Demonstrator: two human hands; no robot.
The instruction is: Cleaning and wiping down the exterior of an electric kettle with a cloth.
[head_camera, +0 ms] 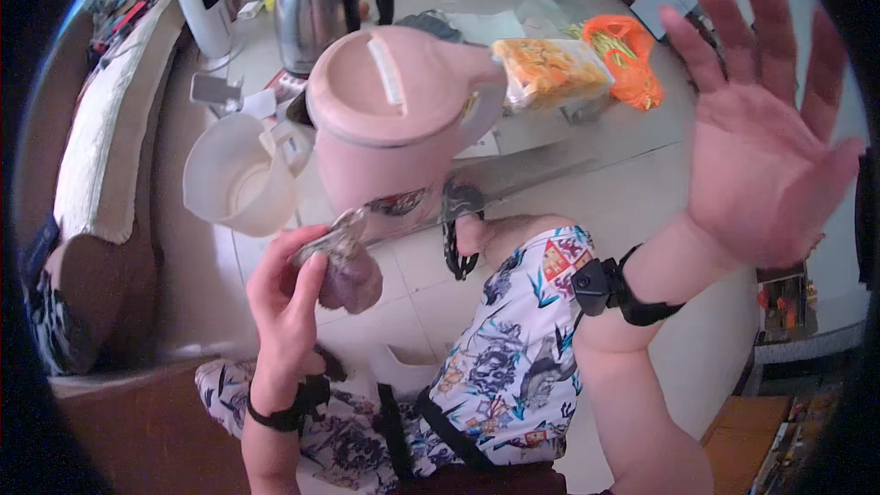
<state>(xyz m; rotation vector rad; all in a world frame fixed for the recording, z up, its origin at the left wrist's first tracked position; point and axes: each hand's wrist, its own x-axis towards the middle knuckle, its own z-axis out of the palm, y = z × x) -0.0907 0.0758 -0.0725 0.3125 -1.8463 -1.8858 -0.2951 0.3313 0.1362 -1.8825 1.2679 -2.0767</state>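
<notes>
My left hand (pixel 292 285) pinches a purplish garlic bulb (pixel 352 282) by its dry papery neck, with the cloves hanging down to the right. Directly behind the bulb is a large pink kettle or lidded jug (pixel 385 165) on the glass table. My right hand (pixel 760 151) is raised at the right, palm showing and fingers spread, touching nothing. Left of the pink kettle stands a translucent plastic jug (pixel 237 182), with nothing visible inside but its pale bottom.
A steel kettle (pixel 309 20) with a black handle stands farther back on the glass table (pixel 550 151). Near it are a packet of orange food (pixel 550 69) and an orange plastic bag (pixel 629 75) with green stalks. A covered sofa (pixel 110 124) lines the left side.
</notes>
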